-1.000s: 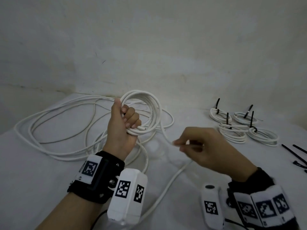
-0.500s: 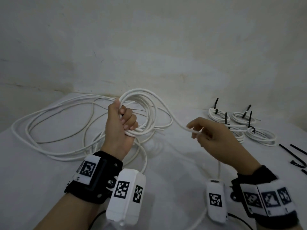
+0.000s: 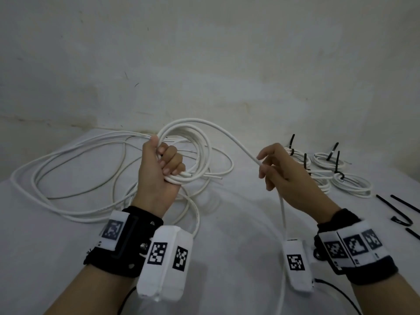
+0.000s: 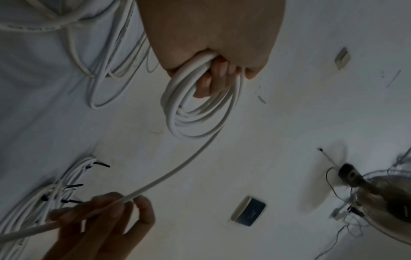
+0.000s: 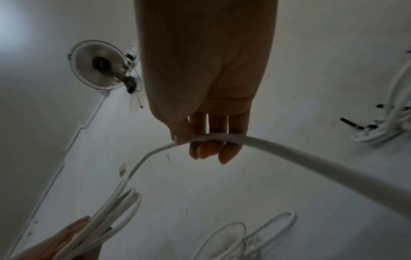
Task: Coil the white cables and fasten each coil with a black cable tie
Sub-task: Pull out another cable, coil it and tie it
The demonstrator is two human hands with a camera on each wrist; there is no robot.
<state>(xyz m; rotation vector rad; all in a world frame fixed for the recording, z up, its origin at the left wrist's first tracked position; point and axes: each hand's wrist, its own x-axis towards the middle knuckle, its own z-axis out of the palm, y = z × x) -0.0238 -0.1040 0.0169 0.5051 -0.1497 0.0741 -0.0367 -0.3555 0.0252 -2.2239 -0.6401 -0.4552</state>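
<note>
Left hand [image 3: 159, 176]: fist closed round the gathered turns of the coil [image 3: 193, 151], which is held upright above the table [image 3: 238, 223]; the fingertips [image 4: 219, 73] are seen tucked inside the loop in the left wrist view. One cut end [image 3: 187, 175] protrudes just past the fist.

Right hand [image 3: 286, 176]: the free run of the white cable [image 3: 234, 142] is lightly pinched between thumb and fingers; from the pinch it arcs up to the top of the coil, and the slack drops away below the hand toward the near table edge.

Judgement on the step in hand (laying the next turn): the run should be allowed to slide through the right fingers, not dragged, so that no twist is wound in. Each new turn is best matched in size to those already held and laid against them under the left thumb. The left grip should be loosened only enough to admit the turn, otherwise the stack may spring apart.

Loose cable [image 3: 68, 178] lies sprawled at left, some of it under the coil; snagging is possible. Finished coils [image 3: 350, 185] with black ties lie at right; spare cable ties [image 3: 400, 212] lie beyond them, near the right edge.
</note>
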